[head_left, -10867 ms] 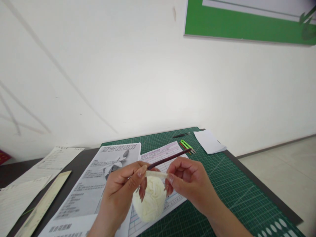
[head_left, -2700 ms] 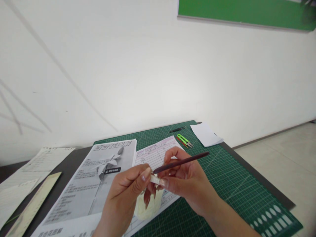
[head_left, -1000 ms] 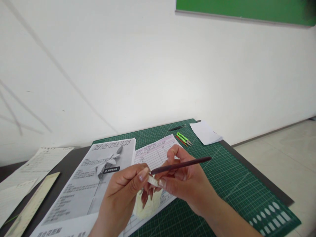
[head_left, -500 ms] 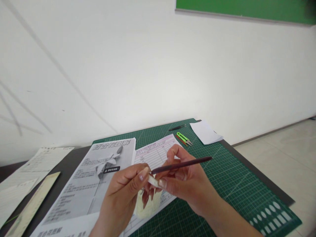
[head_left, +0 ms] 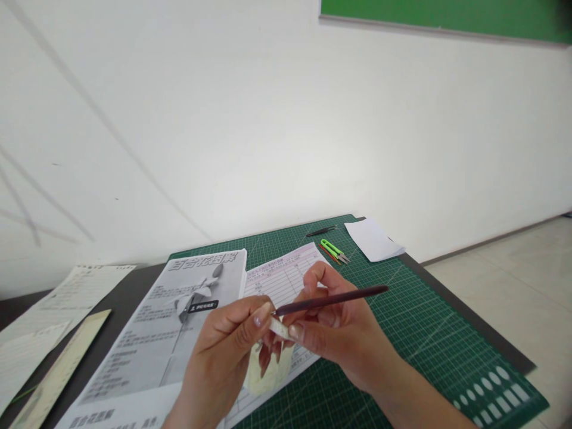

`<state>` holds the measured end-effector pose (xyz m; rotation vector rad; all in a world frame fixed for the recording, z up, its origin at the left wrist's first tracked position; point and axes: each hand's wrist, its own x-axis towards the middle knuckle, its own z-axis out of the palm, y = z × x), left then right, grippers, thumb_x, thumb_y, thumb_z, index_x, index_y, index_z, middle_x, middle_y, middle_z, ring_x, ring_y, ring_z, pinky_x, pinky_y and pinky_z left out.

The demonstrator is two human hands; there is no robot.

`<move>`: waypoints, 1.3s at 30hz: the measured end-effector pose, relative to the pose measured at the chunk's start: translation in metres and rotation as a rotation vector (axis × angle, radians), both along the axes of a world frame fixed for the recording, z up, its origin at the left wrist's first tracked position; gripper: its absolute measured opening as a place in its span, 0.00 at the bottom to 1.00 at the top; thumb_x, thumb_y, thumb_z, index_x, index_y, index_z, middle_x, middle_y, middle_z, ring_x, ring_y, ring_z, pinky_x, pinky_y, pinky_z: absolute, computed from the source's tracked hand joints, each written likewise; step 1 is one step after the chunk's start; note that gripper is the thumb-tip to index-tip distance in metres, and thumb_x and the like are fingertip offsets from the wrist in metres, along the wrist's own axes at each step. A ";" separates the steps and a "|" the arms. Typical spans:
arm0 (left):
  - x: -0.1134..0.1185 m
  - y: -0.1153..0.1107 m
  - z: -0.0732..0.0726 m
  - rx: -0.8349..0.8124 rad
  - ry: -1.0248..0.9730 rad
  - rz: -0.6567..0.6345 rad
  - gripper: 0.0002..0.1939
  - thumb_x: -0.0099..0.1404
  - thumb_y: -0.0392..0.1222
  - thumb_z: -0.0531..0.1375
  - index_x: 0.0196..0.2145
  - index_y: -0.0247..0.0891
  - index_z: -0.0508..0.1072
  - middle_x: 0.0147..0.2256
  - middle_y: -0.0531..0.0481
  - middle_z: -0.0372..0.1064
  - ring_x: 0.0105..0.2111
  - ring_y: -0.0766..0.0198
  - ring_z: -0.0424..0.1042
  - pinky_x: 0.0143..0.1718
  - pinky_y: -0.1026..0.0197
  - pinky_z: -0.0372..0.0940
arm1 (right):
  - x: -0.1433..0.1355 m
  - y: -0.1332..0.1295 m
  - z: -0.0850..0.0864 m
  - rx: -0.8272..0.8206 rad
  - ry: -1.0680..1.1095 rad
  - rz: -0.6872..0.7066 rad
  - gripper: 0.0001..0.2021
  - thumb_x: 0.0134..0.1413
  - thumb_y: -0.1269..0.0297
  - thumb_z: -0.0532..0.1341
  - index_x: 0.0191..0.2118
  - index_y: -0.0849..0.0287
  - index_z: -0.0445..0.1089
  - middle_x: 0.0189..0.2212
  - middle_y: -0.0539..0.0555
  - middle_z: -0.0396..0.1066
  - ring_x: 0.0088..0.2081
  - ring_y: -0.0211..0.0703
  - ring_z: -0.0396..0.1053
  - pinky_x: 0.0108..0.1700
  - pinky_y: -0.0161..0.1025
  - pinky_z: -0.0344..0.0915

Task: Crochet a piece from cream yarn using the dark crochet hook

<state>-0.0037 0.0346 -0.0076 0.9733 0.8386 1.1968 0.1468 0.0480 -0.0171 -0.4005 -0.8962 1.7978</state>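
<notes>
Left hand [head_left: 227, 339] and right hand [head_left: 339, 330] pinch one strip [head_left: 279, 328] over yarn [head_left: 270, 376]. Left of the yarn, one sheet [head_left: 134, 333] reads "百合花图解".

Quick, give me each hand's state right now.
Left hand: closed, pinching one end of the cream strip.
Right hand: closed on the strip's other end; whether it also grips the dark tool cannot be told.

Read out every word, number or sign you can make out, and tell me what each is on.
"百合花图解" (apparently): large heading on the printed sheet.
Too small or blurred: that sheet's other lines and dark label, the form, the lined pages, the ruler.
Dark red stick: no lettering visible.
</notes>
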 end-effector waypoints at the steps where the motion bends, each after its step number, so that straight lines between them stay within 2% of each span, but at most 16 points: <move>1: 0.000 0.000 0.000 0.002 0.001 -0.001 0.17 0.57 0.48 0.66 0.17 0.35 0.73 0.17 0.52 0.65 0.19 0.68 0.59 0.19 0.65 0.52 | 0.000 0.000 0.000 0.001 -0.007 -0.002 0.19 0.42 0.75 0.72 0.32 0.56 0.60 0.25 0.45 0.77 0.28 0.32 0.75 0.33 0.29 0.68; 15: 0.000 0.000 0.000 0.035 0.022 0.001 0.17 0.58 0.47 0.65 0.18 0.36 0.73 0.18 0.53 0.63 0.19 0.68 0.60 0.19 0.66 0.54 | 0.000 0.000 -0.001 -0.008 -0.009 -0.001 0.19 0.40 0.74 0.73 0.31 0.55 0.61 0.25 0.44 0.76 0.27 0.35 0.74 0.33 0.32 0.68; 21: -0.002 -0.001 -0.003 0.065 0.062 -0.007 0.17 0.60 0.48 0.63 0.18 0.37 0.73 0.18 0.52 0.64 0.19 0.67 0.60 0.19 0.65 0.54 | 0.001 -0.002 -0.003 -0.005 -0.045 -0.044 0.19 0.39 0.76 0.73 0.31 0.55 0.62 0.25 0.43 0.76 0.28 0.32 0.73 0.31 0.29 0.66; 30: -0.002 -0.001 -0.003 0.076 0.070 -0.001 0.17 0.61 0.47 0.63 0.18 0.36 0.73 0.18 0.51 0.65 0.20 0.67 0.61 0.19 0.66 0.55 | 0.000 -0.001 -0.003 -0.001 -0.037 -0.027 0.18 0.41 0.76 0.73 0.32 0.56 0.63 0.25 0.43 0.76 0.28 0.30 0.72 0.30 0.28 0.65; 39: -0.002 -0.001 -0.003 0.063 0.077 0.010 0.17 0.59 0.49 0.64 0.18 0.36 0.73 0.18 0.53 0.64 0.19 0.68 0.61 0.18 0.67 0.55 | -0.003 -0.001 -0.009 0.016 -0.052 -0.045 0.18 0.42 0.72 0.73 0.32 0.57 0.62 0.26 0.44 0.76 0.27 0.31 0.72 0.32 0.29 0.66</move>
